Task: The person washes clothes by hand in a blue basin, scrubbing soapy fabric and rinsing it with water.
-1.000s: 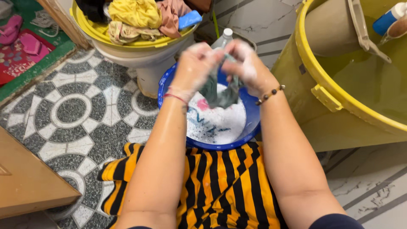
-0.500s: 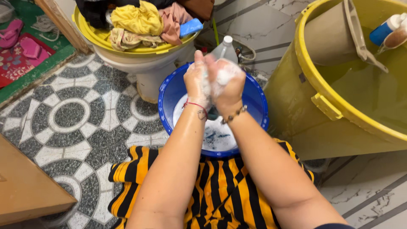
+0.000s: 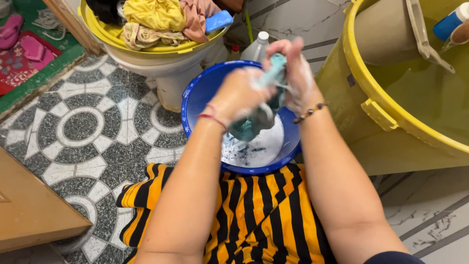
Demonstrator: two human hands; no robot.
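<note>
Patterned tile floor, blue basin (image 3: pixel 195 100) of suds.
Blurred, partly hidden teal cloth (image 3: pixel 254 122) gripped between soapy left hand (image 3: pixel 239 95) and right hand (image 3: pixel 293 73), above basin.

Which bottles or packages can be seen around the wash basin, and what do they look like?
Clear bottle: behind the blue basin, white cap, translucent body.
Blue bottle: top right, inside the yellow tub, white cap.
No signs or screens show.
</note>
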